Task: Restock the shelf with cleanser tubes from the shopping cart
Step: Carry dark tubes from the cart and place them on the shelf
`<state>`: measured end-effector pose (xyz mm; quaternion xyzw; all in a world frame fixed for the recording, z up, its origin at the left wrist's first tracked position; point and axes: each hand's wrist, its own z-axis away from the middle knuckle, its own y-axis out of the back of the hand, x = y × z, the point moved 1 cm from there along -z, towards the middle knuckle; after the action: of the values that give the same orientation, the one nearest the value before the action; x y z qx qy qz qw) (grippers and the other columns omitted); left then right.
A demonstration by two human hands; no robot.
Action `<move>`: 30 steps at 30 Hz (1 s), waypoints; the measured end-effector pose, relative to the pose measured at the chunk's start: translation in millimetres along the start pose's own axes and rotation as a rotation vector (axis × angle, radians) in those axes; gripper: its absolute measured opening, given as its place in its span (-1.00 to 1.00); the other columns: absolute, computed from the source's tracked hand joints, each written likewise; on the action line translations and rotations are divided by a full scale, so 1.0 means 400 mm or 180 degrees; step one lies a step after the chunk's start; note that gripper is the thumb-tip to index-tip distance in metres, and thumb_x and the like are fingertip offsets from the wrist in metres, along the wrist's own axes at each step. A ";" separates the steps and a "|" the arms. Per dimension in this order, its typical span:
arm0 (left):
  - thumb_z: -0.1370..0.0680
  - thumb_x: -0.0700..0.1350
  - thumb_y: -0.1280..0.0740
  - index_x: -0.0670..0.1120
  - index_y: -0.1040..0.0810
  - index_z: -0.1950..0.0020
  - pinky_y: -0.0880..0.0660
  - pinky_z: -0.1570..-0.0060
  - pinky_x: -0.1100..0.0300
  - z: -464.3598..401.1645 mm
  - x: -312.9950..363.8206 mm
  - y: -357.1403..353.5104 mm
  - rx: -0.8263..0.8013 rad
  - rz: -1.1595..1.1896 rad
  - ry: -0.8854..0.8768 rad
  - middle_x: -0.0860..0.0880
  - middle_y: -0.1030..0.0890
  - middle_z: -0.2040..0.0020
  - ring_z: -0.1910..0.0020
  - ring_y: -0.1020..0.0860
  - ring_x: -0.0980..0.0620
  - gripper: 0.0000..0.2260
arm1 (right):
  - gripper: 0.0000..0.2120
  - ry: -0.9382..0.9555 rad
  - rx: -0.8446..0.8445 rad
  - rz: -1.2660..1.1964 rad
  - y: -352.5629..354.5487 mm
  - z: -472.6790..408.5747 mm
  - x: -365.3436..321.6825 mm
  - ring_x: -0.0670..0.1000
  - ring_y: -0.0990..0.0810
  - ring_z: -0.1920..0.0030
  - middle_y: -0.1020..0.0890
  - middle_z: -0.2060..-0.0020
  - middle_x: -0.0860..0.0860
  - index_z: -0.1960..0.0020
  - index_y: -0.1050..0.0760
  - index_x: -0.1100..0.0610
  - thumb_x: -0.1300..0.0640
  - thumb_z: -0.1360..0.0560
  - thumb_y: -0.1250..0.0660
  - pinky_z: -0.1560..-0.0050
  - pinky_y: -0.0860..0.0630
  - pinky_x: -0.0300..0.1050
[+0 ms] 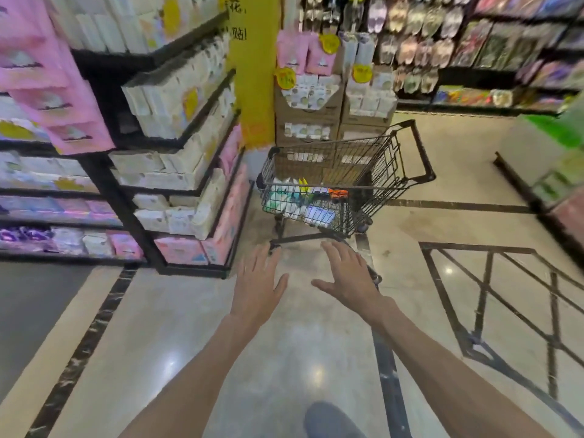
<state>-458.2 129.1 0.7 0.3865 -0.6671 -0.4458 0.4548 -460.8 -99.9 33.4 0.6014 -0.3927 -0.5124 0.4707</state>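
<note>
A black wire shopping cart (pixel 384 172) stands on the shop floor ahead of me, beside the corner of a shelf unit (pixel 177 147). White, green and blue cleanser tubes and packs (pixel 298 200) lie in its basket, blurred by motion. My left hand (pixel 257 281) and my right hand (pixel 346 275) stretch forward side by side over the floor, fingers straight and spread, palms down, holding nothing. Both hands are short of the cart's near end and do not touch it.
The shelf unit on the left holds white and pink boxes. A yellow pillar (pixel 254 74) and stacked cardboard boxes (pixel 308 121) stand behind the cart. More shelves (pixel 505 52) line the back wall. A display edge (pixel 556 184) juts in at the right. My shoe (pixel 331 422) shows below.
</note>
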 end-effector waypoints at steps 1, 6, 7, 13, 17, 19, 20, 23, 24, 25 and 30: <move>-0.66 0.18 -0.09 -0.05 -0.36 -0.57 -0.27 -0.51 -0.19 -0.047 -0.010 -0.012 -0.0029 0.0025 -0.0018 -0.13 -0.40 -0.56 -0.57 -0.31 -0.17 -0.46 | -0.16 -0.0034 0.0005 0.0002 -0.002 -0.041 0.012 0.17 -0.21 -0.57 -0.25 -0.57 0.09 -0.62 -0.14 0.05 -0.28 -0.52 -0.40 -0.52 -0.20 0.17; -0.67 0.14 -0.21 0.00 -0.27 -0.63 -0.20 -0.55 -0.19 -0.283 -0.063 -0.099 -0.0155 0.0218 -0.0029 -0.08 -0.28 -0.63 -0.63 -0.18 -0.12 -0.46 | -0.14 -0.0175 -0.0060 -0.0016 -0.039 -0.264 0.097 0.18 -0.20 -0.58 -0.24 -0.58 0.11 -0.64 -0.13 0.06 -0.29 -0.52 -0.39 -0.55 -0.20 0.21; -0.67 0.15 -0.19 0.00 -0.27 -0.63 -0.20 -0.55 -0.20 -0.333 -0.072 -0.116 -0.0191 0.0217 -0.0044 -0.08 -0.27 -0.63 -0.64 -0.18 -0.12 -0.45 | -0.14 -0.0174 -0.0073 -0.0024 -0.048 -0.313 0.117 0.18 -0.22 -0.58 -0.25 -0.58 0.11 -0.64 -0.13 0.05 -0.29 -0.51 -0.39 -0.54 -0.22 0.23; -0.62 0.20 0.01 -0.02 -0.33 -0.61 -0.28 -0.51 -0.19 -0.634 -0.125 -0.193 -0.0438 0.0132 -0.0043 -0.08 -0.33 -0.60 -0.61 -0.24 -0.12 -0.39 | -0.14 -0.0212 -0.0197 -0.0098 -0.108 -0.628 0.237 0.20 -0.28 -0.54 -0.31 -0.53 0.12 -0.61 -0.18 0.07 -0.30 -0.49 -0.41 -0.49 -0.30 0.22; -0.65 0.19 0.03 -0.03 -0.32 -0.61 -0.28 -0.52 -0.18 -0.837 -0.158 -0.234 -0.0590 0.0108 0.0000 -0.09 -0.33 -0.60 -0.61 -0.24 -0.12 -0.41 | -0.13 -0.0296 -0.0362 -0.0187 -0.132 -0.824 0.314 0.20 -0.24 -0.56 -0.28 -0.55 0.14 -0.63 -0.13 0.07 -0.31 -0.51 -0.38 -0.52 -0.25 0.20; -0.69 0.17 -0.01 -0.03 -0.28 -0.62 -0.26 -0.53 -0.15 -0.932 -0.172 -0.263 -0.0654 -0.0027 -0.0020 -0.07 -0.31 -0.61 -0.62 -0.21 -0.11 -0.45 | -0.12 -0.0315 -0.0425 -0.0172 -0.139 -0.917 0.351 0.19 -0.25 -0.56 -0.28 -0.55 0.14 -0.64 -0.12 0.07 -0.32 -0.51 -0.37 -0.52 -0.24 0.18; -0.70 0.17 -0.04 -0.02 -0.26 -0.63 -0.23 -0.55 -0.13 -0.978 -0.178 -0.276 -0.0703 -0.0042 -0.0007 -0.06 -0.29 -0.62 -0.63 -0.19 -0.10 -0.46 | -0.12 -0.0336 -0.0454 -0.0170 -0.142 -0.963 0.369 0.19 -0.28 -0.54 -0.30 -0.54 0.15 -0.64 -0.14 0.07 -0.33 -0.50 -0.37 -0.51 -0.27 0.18; -0.69 0.20 -0.01 -0.04 -0.29 -0.63 -0.22 -0.55 -0.09 -1.106 -0.194 -0.310 -0.0726 -0.0002 0.0053 -0.09 -0.33 -0.60 -0.61 -0.23 -0.12 -0.43 | -0.10 -0.0366 -0.0474 -0.0263 -0.149 -1.086 0.413 0.19 -0.36 -0.49 -0.39 -0.47 0.13 -0.61 -0.18 0.07 -0.31 -0.46 -0.44 -0.43 -0.38 0.21; -0.68 0.21 0.01 -0.04 -0.31 -0.62 -0.23 -0.55 -0.09 -1.147 -0.200 -0.323 -0.0714 0.0027 0.0054 -0.10 -0.35 -0.60 -0.61 -0.25 -0.12 -0.42 | -0.11 -0.0378 -0.0504 -0.0293 -0.151 -1.124 0.427 0.19 -0.36 -0.48 -0.39 -0.47 0.12 -0.61 -0.18 0.06 -0.30 -0.46 -0.44 -0.43 -0.38 0.21; -0.67 0.22 0.02 -0.04 -0.32 -0.61 -0.23 -0.55 -0.10 -1.190 -0.207 -0.338 -0.0729 0.0089 0.0040 -0.11 -0.35 -0.59 -0.60 -0.26 -0.13 -0.41 | -0.12 -0.0400 -0.0539 -0.0313 -0.154 -1.161 0.440 0.19 -0.36 -0.49 -0.38 -0.48 0.12 -0.61 -0.18 0.06 -0.30 -0.47 -0.44 -0.44 -0.37 0.21; -0.73 0.13 -0.13 -0.04 -0.24 -0.65 -0.12 -0.61 -0.10 -1.402 -0.256 -0.436 -0.0946 0.0153 -0.0067 -0.11 -0.25 -0.64 -0.64 -0.16 -0.12 -0.49 | -0.16 -0.0503 -0.0652 -0.0395 -0.199 -1.344 0.515 0.18 -0.35 -0.48 -0.37 -0.49 0.12 -0.61 -0.17 0.07 -0.28 -0.51 -0.41 -0.48 -0.32 0.13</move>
<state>124.0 33.8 -85.4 0.2941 -0.6076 -0.5326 0.5105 102.8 -188.5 -77.5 0.5312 -0.3361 -0.6237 0.4646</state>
